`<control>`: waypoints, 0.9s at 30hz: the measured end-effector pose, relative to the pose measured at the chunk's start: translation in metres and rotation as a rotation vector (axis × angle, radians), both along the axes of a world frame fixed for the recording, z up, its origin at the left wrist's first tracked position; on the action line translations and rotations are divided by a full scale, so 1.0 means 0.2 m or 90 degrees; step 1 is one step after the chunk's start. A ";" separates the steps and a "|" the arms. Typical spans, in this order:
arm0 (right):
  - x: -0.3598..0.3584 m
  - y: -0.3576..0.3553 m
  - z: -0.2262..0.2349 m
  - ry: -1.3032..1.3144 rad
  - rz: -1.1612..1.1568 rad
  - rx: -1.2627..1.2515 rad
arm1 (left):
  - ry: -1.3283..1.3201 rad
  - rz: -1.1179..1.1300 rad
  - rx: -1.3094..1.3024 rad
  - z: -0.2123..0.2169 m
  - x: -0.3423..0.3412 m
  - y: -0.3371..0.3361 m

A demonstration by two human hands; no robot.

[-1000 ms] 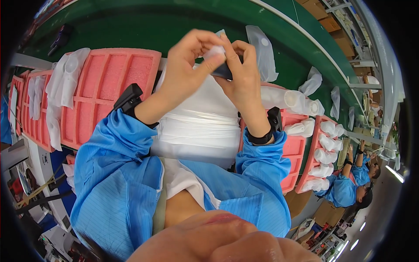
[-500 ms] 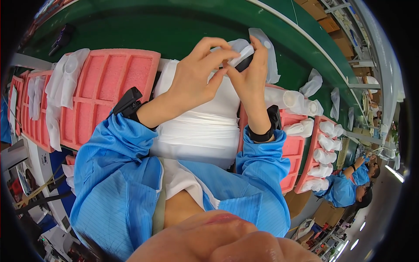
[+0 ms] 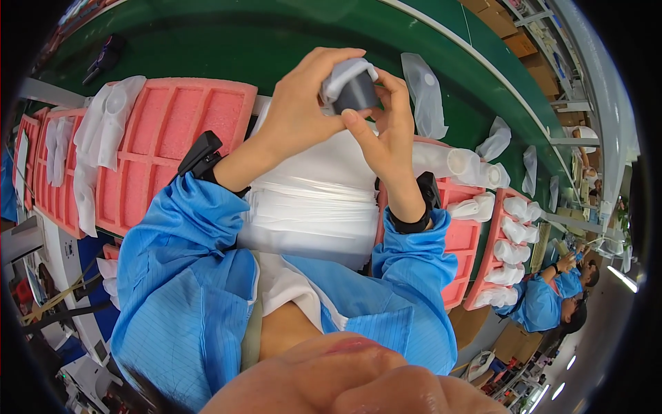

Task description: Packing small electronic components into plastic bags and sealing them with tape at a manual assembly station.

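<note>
Above the stack of white plastic bags [image 3: 310,214], I hold a dark grey, cup-shaped part [image 3: 357,96] between both hands. White plastic wrapping [image 3: 347,72] covers its upper end. My left hand [image 3: 303,96] curves round the part's left side, fingers over the top and thumb at its lower edge. From the right, my right hand [image 3: 387,131] grips it with thumb and fingers. A loose translucent bag [image 3: 423,93] lies on the green bench just right of my right hand.
Pink foam trays [image 3: 238,103] with compartments stand on the left, with white bagged pieces [image 3: 117,103] lying across them. Another pink tray [image 3: 463,238] and several wrapped pieces [image 3: 510,252] are on the right. A dark handheld tool [image 3: 105,55] lies far left. Co-workers in blue [image 3: 541,297] sit far right.
The part has turned and come into fuller view, showing its dark side and wrapped end. My left hand has moved up and round it. The translucent bag now lies apart from my hands.
</note>
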State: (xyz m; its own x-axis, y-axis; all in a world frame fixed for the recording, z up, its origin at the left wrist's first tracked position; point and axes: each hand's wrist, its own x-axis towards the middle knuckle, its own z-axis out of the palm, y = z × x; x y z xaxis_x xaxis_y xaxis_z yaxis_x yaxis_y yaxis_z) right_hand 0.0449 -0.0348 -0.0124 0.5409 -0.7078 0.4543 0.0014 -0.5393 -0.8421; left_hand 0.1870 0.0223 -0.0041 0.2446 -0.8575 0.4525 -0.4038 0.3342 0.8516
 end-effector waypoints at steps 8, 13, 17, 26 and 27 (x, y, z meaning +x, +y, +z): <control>0.00 -0.03 0.00 0.059 0.038 -0.051 | 0.364 -0.234 -0.051 0.04 0.09 0.00; -0.02 -0.05 -0.05 0.102 0.069 -0.006 | 0.320 -0.107 -0.104 0.01 0.11 -0.03; -0.02 -0.07 -0.08 0.257 -0.168 -0.221 | -0.048 0.127 -0.173 -0.01 0.10 -0.01; 0.03 -0.02 -0.08 0.278 -0.150 -0.284 | -0.196 0.202 -0.202 -0.02 0.07 0.03; 0.02 -0.03 -0.10 0.244 -0.178 -0.212 | -0.188 0.187 -0.213 -0.04 0.06 0.02</control>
